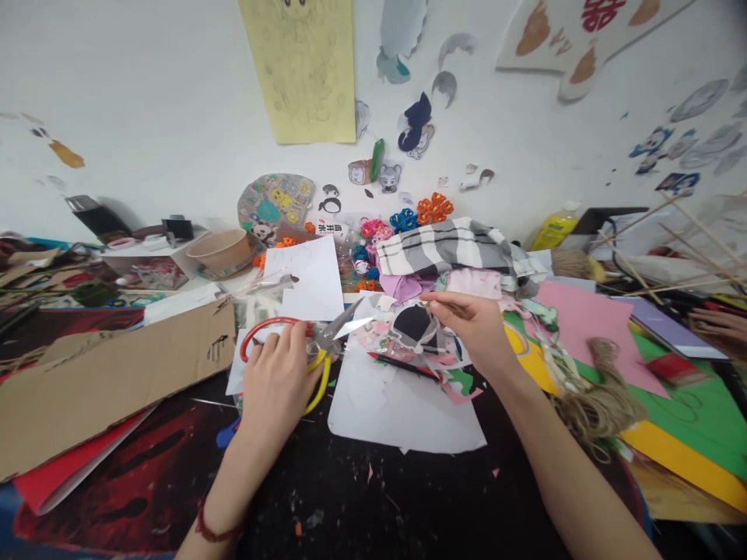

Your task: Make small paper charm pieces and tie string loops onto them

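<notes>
My left hand (277, 377) is closed on a pair of scissors (330, 336) with one red and one yellow handle. The blades are spread and point right, above a white sheet of paper (373, 412). Across from them, my right hand (470, 323) pinches thumb and forefinger together; what lies between the fingertips is too small to make out. Just below those fingertips is a dark cut-out with a pale edge (413, 325), among paper scraps (461, 381). A dark pencil with a red end (402, 365) lies under the scraps.
Left lies a cardboard strip (117, 373). Twine (604, 397), pink paper (583, 330) and green sheets (700, 412) are on the right. Behind stand a bowl (219, 253), a checked cloth (461, 249) and a yellow bottle (554, 227). Another hand (720, 323) shows at the right edge.
</notes>
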`<state>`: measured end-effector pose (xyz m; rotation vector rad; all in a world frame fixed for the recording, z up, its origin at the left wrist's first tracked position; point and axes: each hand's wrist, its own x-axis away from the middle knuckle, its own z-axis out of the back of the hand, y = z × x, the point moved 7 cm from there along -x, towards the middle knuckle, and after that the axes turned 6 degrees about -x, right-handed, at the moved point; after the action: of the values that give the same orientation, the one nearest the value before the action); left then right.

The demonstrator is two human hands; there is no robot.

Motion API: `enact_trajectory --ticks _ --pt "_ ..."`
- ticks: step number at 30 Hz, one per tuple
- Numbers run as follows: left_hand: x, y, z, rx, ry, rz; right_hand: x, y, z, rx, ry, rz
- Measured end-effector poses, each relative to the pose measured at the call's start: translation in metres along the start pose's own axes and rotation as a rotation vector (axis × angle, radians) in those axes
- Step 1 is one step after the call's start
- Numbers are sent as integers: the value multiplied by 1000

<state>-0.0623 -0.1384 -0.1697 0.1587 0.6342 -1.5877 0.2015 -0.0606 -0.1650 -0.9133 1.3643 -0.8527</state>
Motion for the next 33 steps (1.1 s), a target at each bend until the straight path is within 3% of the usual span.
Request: enact_trajectory --ticks 5,8,14,18,20,25,33 --pt "10 -4 -24 198 -204 76 4 -6 -12 15 -81 5" --pt "13 2 -30 277 -249 98 8 -11 -18 8 -131 34" --pt "13 -10 -29 420 -215 294 11 -16 -22 6 -153 76" --pt "23 -23 -17 706 -29 465 12 -17 -19 17 -95 120" --pt "28 -20 -5 786 80 425 12 -18 -18 31 -63 148" --pt "31 4 18 731 165 239 19 -26 -16 48 25 249" --pt "29 17 21 679 225 153 28 -37 -20 47 24 354"
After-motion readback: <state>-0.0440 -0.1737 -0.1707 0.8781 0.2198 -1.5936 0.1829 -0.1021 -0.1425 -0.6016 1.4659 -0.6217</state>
